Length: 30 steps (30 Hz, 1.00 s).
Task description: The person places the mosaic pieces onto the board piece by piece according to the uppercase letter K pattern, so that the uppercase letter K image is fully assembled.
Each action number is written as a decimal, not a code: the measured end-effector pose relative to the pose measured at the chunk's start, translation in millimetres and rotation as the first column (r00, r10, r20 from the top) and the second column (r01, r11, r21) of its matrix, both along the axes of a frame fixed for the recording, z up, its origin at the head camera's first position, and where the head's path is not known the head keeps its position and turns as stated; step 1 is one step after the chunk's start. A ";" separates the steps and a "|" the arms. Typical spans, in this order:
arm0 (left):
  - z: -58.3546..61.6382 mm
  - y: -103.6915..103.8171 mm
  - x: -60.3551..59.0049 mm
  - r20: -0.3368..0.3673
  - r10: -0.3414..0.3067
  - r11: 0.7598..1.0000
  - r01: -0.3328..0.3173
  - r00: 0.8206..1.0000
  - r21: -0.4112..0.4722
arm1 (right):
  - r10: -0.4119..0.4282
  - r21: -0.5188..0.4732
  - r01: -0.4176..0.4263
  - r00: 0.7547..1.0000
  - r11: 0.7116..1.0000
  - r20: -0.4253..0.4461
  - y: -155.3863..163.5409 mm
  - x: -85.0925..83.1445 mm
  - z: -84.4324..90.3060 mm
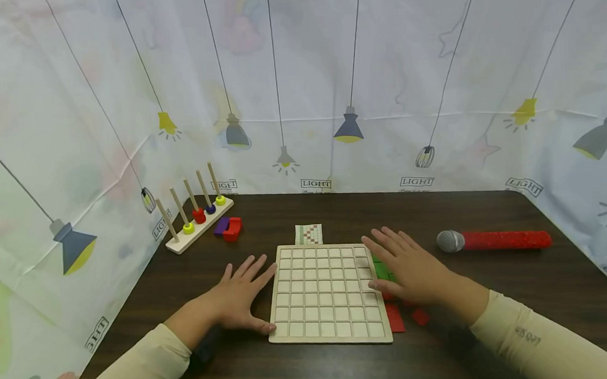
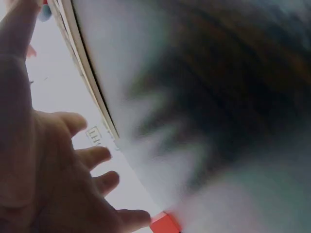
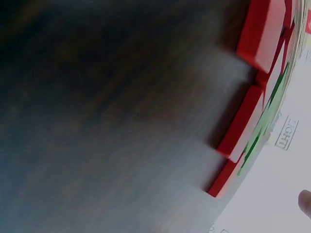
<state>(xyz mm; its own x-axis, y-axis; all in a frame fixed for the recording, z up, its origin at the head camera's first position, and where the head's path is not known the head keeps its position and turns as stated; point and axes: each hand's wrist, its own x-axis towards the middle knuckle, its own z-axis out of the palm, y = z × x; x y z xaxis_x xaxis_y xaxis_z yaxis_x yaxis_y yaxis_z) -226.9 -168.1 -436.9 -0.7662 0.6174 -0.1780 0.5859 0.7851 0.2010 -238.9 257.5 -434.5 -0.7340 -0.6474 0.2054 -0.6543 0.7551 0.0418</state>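
Observation:
A square wooden grid board (image 1: pixel 332 294) with pale, shallow cells lies flat on the dark table. My left hand (image 1: pixel 237 300) is spread at its left side, with the fingertips and thumb at the board's edge; whether they touch it I cannot tell. Over the right edge, my right hand (image 1: pixel 416 268) is held with straight fingers and nothing in its grasp. Green tiles (image 1: pixel 382 270) and red tiles (image 1: pixel 395 317) lie beside the board, partly hidden under the right hand. In the right wrist view, red tiles (image 3: pixel 241 121) stand out along the board. A small patterned card (image 1: pixel 309 234) sits behind it.
At the back left stands a wooden peg rack (image 1: pixel 201 234) with a few coloured rings. Near it are a purple piece (image 1: pixel 221 226) and a red piece (image 1: pixel 232 230). A microphone with a red handle (image 1: pixel 507 240) lies at right. A printed cloth (image 1: pixel 297 69) hangs behind the table.

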 end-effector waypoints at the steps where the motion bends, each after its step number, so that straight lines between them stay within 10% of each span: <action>1: 0.6 -0.3 0.7 0.021 0.003 1.000 -0.002 1.000 -0.002 | -0.010 -0.006 0.010 1.000 1.000 0.019 1.2 -2.0 -0.8; 17: -5.0 -7.8 -0.8 0.200 0.090 0.988 -0.113 0.976 0.106 | -0.105 -0.204 0.202 0.909 0.958 0.404 12.6 -28.8 -3.5; 30: -6.9 -7.9 1.3 0.203 0.094 0.978 -0.129 0.975 0.166 | -0.105 -0.243 0.226 0.897 0.943 0.429 10.5 -39.2 -3.3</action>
